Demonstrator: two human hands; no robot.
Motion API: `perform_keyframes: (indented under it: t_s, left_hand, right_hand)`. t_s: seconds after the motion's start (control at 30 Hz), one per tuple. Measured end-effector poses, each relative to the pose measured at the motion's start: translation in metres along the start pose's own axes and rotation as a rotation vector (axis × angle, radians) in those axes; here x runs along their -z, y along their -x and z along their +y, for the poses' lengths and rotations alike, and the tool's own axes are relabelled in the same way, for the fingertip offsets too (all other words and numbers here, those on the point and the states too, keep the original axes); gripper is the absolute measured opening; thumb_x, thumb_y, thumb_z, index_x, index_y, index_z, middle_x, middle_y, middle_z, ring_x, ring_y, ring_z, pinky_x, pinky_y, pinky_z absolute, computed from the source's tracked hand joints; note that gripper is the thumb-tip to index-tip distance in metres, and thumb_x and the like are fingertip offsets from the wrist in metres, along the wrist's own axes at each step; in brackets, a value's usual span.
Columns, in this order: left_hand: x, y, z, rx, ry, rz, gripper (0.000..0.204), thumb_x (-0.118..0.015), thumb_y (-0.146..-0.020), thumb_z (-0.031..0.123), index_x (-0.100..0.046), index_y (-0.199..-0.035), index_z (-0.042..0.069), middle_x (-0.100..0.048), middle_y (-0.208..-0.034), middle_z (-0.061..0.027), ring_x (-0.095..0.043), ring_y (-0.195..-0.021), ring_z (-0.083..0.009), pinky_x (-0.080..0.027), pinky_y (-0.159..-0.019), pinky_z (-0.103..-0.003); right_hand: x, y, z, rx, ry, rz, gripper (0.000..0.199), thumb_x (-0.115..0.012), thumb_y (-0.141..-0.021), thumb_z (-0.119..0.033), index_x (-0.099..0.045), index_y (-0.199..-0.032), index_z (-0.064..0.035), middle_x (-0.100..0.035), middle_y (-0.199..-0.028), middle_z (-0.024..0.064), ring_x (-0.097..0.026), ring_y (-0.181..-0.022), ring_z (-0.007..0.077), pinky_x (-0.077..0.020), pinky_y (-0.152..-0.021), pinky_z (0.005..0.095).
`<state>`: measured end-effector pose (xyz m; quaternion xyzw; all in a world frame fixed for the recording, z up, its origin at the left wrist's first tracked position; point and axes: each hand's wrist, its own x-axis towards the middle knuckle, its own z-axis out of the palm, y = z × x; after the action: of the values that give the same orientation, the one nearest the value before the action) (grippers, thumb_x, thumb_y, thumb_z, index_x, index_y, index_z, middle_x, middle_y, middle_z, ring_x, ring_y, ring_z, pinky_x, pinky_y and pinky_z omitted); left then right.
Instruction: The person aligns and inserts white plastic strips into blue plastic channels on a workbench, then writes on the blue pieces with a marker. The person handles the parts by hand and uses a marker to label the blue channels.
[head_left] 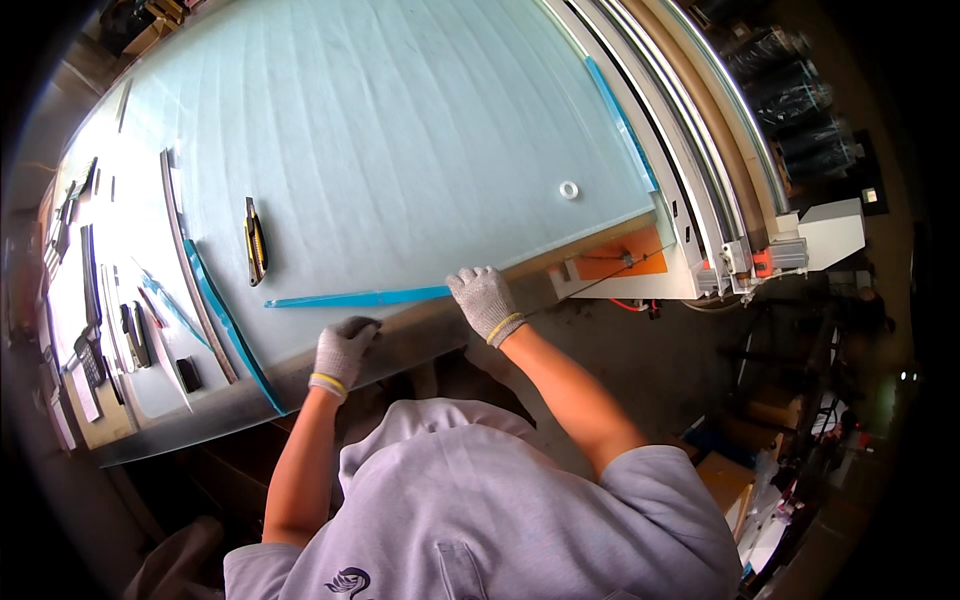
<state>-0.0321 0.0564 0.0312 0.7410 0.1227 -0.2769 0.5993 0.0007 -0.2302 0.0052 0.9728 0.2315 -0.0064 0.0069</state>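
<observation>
A thin blue strip (355, 299) lies along the near part of the pale blue-green sheet that covers the table (380, 130). My right hand (484, 300), in a grey knit glove with a yellow cuff, is closed at the strip's right end, over the table's front edge. My left hand (345, 355), gloved alike, hovers by the edge below the strip. Its fingers are curled together and dark at the tips; whatever they hold, if anything, is too small to make out. Beyond it, a yellow-and-black utility knife (256, 245) rests on the sheet.
A white ring (568, 190) sits right of centre. On the right runs a long metal rail (690, 130), with an orange plate (625, 255) at its near end. To the left lie a second blue strip (228, 320), a dark bar (190, 270) and several hand tools.
</observation>
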Motion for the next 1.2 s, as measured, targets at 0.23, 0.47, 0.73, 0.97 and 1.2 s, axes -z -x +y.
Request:
perform_keyframes:
  t_s: [0.23,0.47,0.73,0.97,1.2]
  left_hand:
    - [-0.084,-0.065,0.057,-0.798,-1.003,0.244,0.034,-0.071,-0.081,0.02,-0.072,-0.114,0.012,-0.07,-0.112,-0.0063,-0.063,-0.106,-0.0306,-0.049,-0.094,-0.046]
    - [-0.099,-0.08,0.026,-0.81,-1.082,0.194,0.031,-0.061,-0.084,0.016,-0.072,-0.112,0.015,-0.064,-0.101,-0.0045,-0.061,-0.099,-0.0275,-0.049,-0.087,-0.043]
    - [-0.099,-0.08,0.017,-0.862,-1.141,0.228,0.05,-0.062,-0.082,0.013,-0.065,-0.132,0.014,-0.062,-0.106,-0.006,-0.06,-0.1,-0.0278,-0.048,-0.089,-0.044]
    - [-0.102,-0.075,0.016,-0.873,-1.249,0.245,0.058,-0.058,-0.085,0.016,-0.057,-0.143,0.01,-0.058,-0.108,-0.0067,-0.059,-0.1,-0.0258,-0.049,-0.089,-0.042]
    - [-0.103,-0.079,0.019,-0.831,-1.182,0.237,0.052,-0.06,-0.085,0.015,-0.062,-0.138,0.014,-0.061,-0.107,-0.0055,-0.06,-0.098,-0.0273,-0.05,-0.088,-0.043]
  right_hand:
    - [-0.001,0.003,-0.006,-0.044,0.038,0.309,0.025,-0.058,-0.09,-0.02,-0.066,-0.112,-0.0107,-0.061,-0.091,0.0029,-0.062,-0.084,0.0197,-0.0488,-0.077,0.0372]
    - [-0.013,0.03,-0.018,-0.484,-0.618,0.425,0.06,-0.064,-0.083,0.005,-0.053,-0.142,-0.0009,-0.053,-0.14,0.014,-0.064,-0.112,0.031,-0.053,-0.095,0.0419]
    - [-0.031,0.014,-0.014,-0.699,-1.458,0.807,0.079,-0.035,-0.076,0.02,-0.04,-0.152,0.0019,-0.044,-0.154,0.0191,-0.044,-0.145,0.0339,-0.04,-0.118,0.0428]
    - [-0.037,0.007,-0.022,-0.613,-1.279,0.782,0.082,-0.036,-0.07,0.02,-0.045,-0.15,0.003,-0.047,-0.153,0.0201,-0.044,-0.145,0.0325,-0.036,-0.12,0.0413]
    - [-0.035,0.01,-0.019,-0.615,-1.173,0.686,0.08,-0.038,-0.072,0.019,-0.046,-0.15,0.0009,-0.05,-0.151,0.0204,-0.045,-0.144,0.0347,-0.036,-0.119,0.0414]
